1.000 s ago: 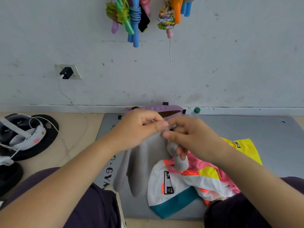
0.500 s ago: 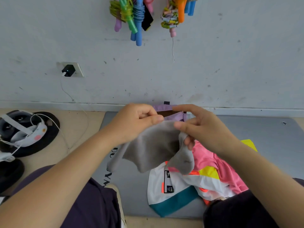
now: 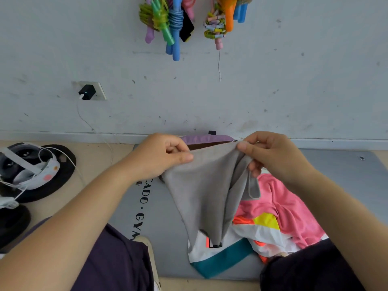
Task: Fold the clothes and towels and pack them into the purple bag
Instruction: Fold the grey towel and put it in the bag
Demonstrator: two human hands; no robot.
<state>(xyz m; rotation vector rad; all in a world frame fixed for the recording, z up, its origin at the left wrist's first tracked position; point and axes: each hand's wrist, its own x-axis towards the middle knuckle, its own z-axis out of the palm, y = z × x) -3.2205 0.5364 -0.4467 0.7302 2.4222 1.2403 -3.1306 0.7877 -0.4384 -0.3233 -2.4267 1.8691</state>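
Both forearms are bare — no sleeves, watch or rings show; the legs wear dark purple trousers (image 3: 109, 263), and a beige shoe (image 3: 150, 255) — left foot

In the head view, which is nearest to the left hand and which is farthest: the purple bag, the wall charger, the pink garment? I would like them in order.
Measured from the left hand:
1. Purple bag: just to its right, against the wall.
2. Pink garment: lower right, on the mat, below the right hand.
3. Wall charger: upper left, plugged in on the wall.
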